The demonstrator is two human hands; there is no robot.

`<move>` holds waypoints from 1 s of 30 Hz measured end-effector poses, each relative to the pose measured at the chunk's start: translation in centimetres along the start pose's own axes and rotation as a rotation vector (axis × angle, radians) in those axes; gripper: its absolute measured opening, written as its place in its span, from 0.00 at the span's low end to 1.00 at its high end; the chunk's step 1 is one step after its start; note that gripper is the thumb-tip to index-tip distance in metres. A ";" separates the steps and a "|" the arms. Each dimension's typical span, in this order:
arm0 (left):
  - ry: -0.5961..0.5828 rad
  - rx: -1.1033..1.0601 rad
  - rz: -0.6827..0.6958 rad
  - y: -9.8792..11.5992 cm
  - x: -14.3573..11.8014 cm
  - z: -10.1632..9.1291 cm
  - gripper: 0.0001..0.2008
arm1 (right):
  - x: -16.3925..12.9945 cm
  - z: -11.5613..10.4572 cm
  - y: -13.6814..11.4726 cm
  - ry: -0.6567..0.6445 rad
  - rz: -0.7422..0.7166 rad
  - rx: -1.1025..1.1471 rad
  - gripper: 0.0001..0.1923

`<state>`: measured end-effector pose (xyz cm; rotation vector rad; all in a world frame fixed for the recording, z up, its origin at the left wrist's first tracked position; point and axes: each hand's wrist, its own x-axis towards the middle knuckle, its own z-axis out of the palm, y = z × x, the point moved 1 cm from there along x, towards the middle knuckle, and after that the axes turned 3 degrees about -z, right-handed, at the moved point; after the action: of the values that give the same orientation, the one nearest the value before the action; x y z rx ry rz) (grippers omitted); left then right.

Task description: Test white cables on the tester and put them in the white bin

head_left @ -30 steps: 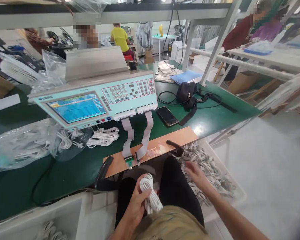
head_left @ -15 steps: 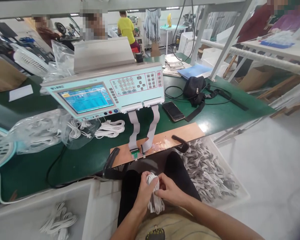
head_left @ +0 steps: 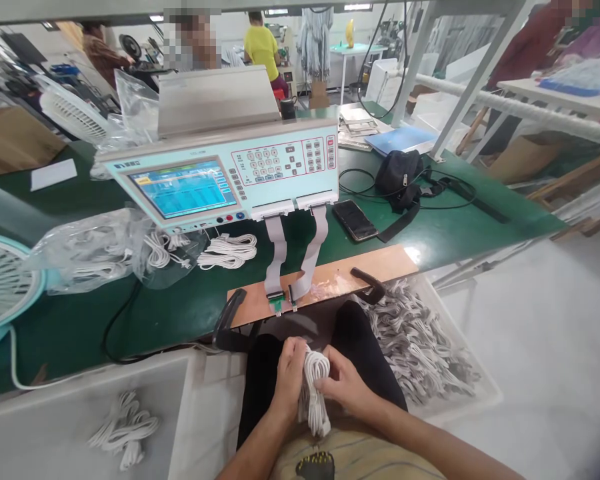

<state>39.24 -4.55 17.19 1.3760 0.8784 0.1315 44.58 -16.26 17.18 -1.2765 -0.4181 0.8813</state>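
Observation:
A coiled bundle of white cable [head_left: 316,390] is held upright over my lap. My left hand [head_left: 289,380] is closed on its left side, with the fingertips near the top loops. From the right, my right hand [head_left: 347,380] pinches the bundle, thumb across its front. The far side of the bundle and some fingertips are hidden. Just beyond my hands, two small connectors on a green circuit board [head_left: 277,304] sit at the edge of a copper-coloured board [head_left: 340,283]. Grey ribbon cables [head_left: 276,250] link them to a tester [head_left: 220,177] with a lit screen.
A white bin heaped with cable bundles [head_left: 420,340] stands at my right; another bin [head_left: 180,413] at my left holds a few. Black clamps [head_left: 230,323] grip the board. A phone [head_left: 355,220], black pouch [head_left: 400,177], bagged cables [head_left: 90,250] and fan [head_left: 10,287] occupy the green table.
The cable bundle has turned and tipped slightly to the right, its looped end now facing up beside my right thumb. My left fingers have shifted to its back left. The camera view has moved slightly.

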 end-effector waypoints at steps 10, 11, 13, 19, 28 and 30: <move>-0.487 0.625 0.504 1.5 -1.6 -2.9 0.12 | 1.6 -2.2 0.3 0.326 0.213 -0.040 0.18; -0.543 0.662 0.522 1.6 -1.9 -2.9 0.15 | 1.6 -2.3 0.4 0.332 0.204 -0.047 0.19; -0.553 0.680 0.501 1.4 -2.3 -2.6 0.16 | 1.8 -2.4 0.5 0.344 0.186 -0.060 0.20; -0.488 0.458 0.369 0.6 -2.1 -1.6 0.07 | 1.8 -2.7 1.2 0.322 0.204 -0.031 0.21; -0.339 -0.064 -0.090 -0.7 -2.0 -1.8 0.13 | 0.0 -2.8 1.2 0.215 -0.180 -0.739 0.13; -0.282 -0.115 -0.123 -0.7 -2.0 -1.8 0.13 | -0.5 -2.6 0.4 0.105 -0.375 -0.876 0.15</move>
<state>36.50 -4.36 17.60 1.1956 0.7054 -0.1032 45.97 -18.28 16.23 -1.9387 -0.9885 0.2890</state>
